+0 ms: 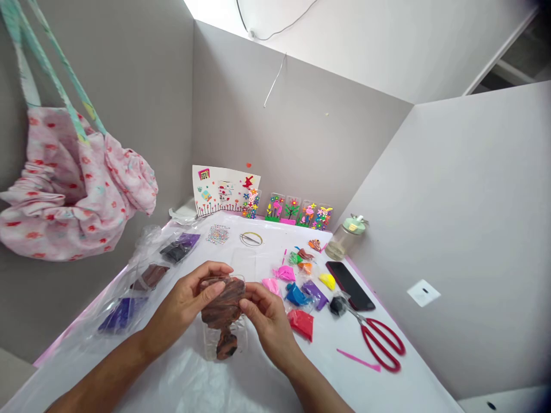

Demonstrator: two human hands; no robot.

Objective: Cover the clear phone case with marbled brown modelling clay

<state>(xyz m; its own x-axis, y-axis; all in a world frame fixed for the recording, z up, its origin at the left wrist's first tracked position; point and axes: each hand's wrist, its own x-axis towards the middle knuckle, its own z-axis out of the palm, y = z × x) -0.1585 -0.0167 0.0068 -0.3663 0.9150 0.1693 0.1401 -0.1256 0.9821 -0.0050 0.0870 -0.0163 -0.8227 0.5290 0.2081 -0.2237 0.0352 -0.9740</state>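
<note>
Both of my hands hold a clear plastic case over the near middle of the table. Brown, dark-streaked modelling clay covers its upper part, and a narrower piece with a rounded end runs down toward me. My left hand grips the upper left, its thumb lying across the clay. At the right edge, my right hand pinches the case between thumb and curled fingers. Some of the fingertips are hidden behind the case. Just beyond lies another clear case, flat on the white sheet.
Several colourful clay packets, including a red one, lie right of my hands. Red-handled scissors, a pink strip, a phone and a bottle line the right side. Bagged dark clay sits left; decorated panels stand behind.
</note>
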